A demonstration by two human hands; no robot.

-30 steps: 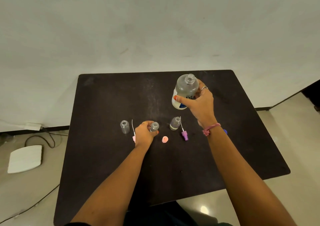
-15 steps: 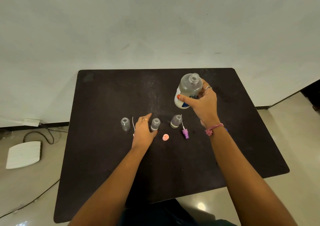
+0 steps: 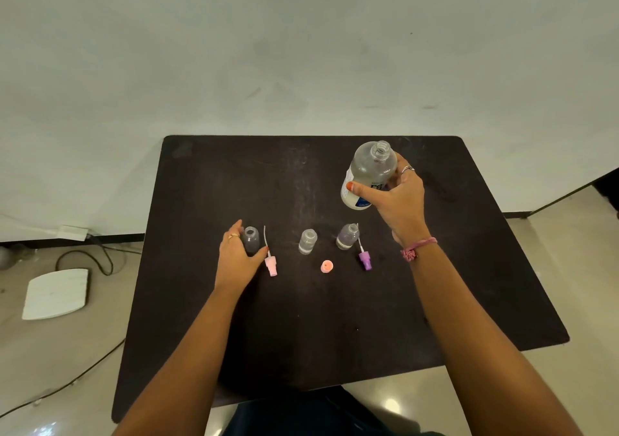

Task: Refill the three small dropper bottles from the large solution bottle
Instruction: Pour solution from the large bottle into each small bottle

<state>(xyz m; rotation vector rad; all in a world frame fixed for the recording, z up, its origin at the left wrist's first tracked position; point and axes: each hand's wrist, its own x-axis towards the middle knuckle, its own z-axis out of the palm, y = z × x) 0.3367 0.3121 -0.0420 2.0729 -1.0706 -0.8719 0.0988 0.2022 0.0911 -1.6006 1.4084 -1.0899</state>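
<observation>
The right hand [image 3: 398, 201] grips the uncapped solution bottle [image 3: 366, 174] above the table [image 3: 469, 285]; the left hand [image 3: 239, 254] half-closes around the leftmost dropper bottle [image 3: 251, 239] — seemingly the last to fill. Next: steady it, then tilt carefully.

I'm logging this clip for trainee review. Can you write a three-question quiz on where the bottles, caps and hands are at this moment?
1. True or false: the large solution bottle has its cap on.
2. Which small bottle is the left hand closing around? A) the left dropper bottle B) the middle dropper bottle C) the right dropper bottle
3. Fill in: the purple dropper cap lies on the table nearest the ____ dropper bottle.

Key: 1 false, its neck is open in the right hand; 2 A; 3 right.
</observation>
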